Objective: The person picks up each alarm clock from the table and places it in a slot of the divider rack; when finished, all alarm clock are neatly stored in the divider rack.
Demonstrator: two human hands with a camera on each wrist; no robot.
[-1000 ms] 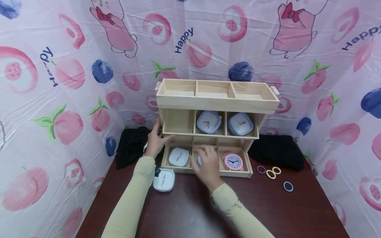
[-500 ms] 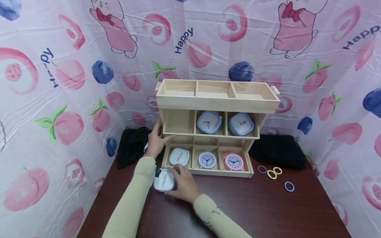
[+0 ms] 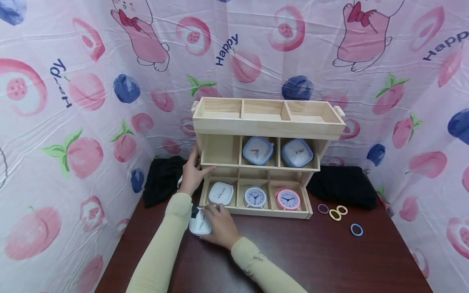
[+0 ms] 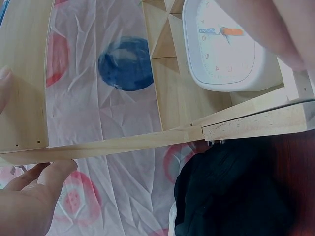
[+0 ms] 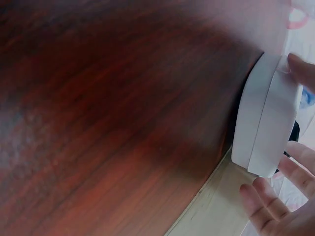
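Now — white clock (image 3: 199, 224) flat, face up | right hand (image 3: 218, 226) grips it | left hand (image 3: 191, 174) open on shelf (image 3: 267, 122)

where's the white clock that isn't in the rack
In the head view the white clock lies on the table, left of centre, just in front of the rack's bottom-left compartment, under the right hand, whose fingers touch its edges.

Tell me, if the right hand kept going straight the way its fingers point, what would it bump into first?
The right hand already touches the white square clock on the table. Beyond it, the fingers point toward the front edge of the wooden shelf, probably met next, though depth is unclear.
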